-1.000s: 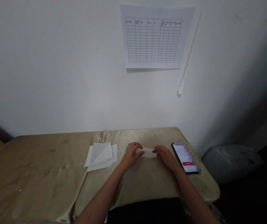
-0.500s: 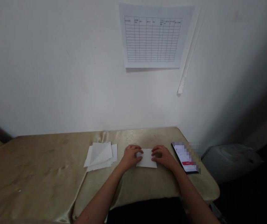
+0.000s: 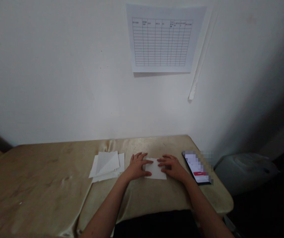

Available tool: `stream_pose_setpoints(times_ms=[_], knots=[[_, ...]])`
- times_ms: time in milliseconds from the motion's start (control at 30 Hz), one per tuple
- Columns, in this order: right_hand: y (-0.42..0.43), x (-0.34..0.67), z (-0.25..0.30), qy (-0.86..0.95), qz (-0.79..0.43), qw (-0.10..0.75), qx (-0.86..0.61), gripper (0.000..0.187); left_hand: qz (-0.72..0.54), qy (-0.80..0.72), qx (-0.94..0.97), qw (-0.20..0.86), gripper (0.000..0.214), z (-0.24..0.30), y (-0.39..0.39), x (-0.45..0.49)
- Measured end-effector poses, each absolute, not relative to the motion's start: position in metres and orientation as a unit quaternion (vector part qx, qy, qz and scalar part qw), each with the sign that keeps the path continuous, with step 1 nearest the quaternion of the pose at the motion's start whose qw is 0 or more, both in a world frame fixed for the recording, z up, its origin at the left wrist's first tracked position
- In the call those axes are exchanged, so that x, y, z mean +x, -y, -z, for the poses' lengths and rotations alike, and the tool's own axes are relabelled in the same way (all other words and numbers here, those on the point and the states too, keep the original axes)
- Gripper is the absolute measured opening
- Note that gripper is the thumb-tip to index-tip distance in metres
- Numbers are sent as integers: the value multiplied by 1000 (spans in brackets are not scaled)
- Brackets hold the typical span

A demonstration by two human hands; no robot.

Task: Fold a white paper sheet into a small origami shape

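Resting the unclenched, spread fingers of the left hand (image 3: 135, 167) on the left side of a small white paper sheet (image 3: 155, 172) and those of the right hand (image 3: 173, 167) on its right side, grasping nothing. Flanking the sheet on the tan table cover (image 3: 166, 195), between a loose paper stack (image 3: 107, 164) and a smartphone (image 3: 203, 178).

My sheet (image 3: 155, 171) was plain white; the stack of papers (image 3: 106, 166) was white too, its top faintly lined, with a greyer wedge. I saw a brownish-gold table cover (image 3: 45, 175) with darker blotches, a black-edged phone (image 3: 194, 167) with 1 red bar (image 3: 199, 173) on its pale screen (image 3: 203, 180), a white chart (image 3: 162, 43) gridded dark, and my black clothing (image 3: 157, 224).
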State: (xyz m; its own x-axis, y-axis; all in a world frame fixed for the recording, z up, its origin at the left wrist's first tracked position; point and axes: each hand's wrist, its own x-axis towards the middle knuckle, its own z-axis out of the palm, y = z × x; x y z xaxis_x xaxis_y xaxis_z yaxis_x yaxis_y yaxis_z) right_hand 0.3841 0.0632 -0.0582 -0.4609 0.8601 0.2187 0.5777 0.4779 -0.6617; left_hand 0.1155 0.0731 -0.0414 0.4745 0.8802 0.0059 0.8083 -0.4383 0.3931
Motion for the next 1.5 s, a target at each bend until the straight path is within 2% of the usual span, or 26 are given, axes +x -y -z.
stream_pose_setpoints(times_ms=[200, 433, 567, 833, 1133, 1333, 1500], knots=[[-62, 383, 59, 813, -242, 273, -454, 37, -126, -521, 831, 149, 51, 43, -74, 120], [-63, 383, 62, 808, -228, 297, -454, 32, -153, -552, 814, 95, 31, 46, -72, 126], [-62, 383, 64, 804, -231, 316, -448, 29, -126, -571, 806, 94, 33, 43, -66, 129], [-60, 382, 58, 798, -254, 339, -428, 27, -84, -566, 814, 101, 65, 44, -60, 136], [-60, 381, 56, 808, -260, 329, -413, 55, -114, -526, 833, 131, 42, 48, -62, 132], [-59, 381, 55, 812, -259, 321, -414, 46, -172, -496, 843, 115, 31, 51, -69, 131], [-60, 381, 58, 812, -248, 326, -417, 41, -170, -455, 862, 146, 36, 47, -74, 130]])
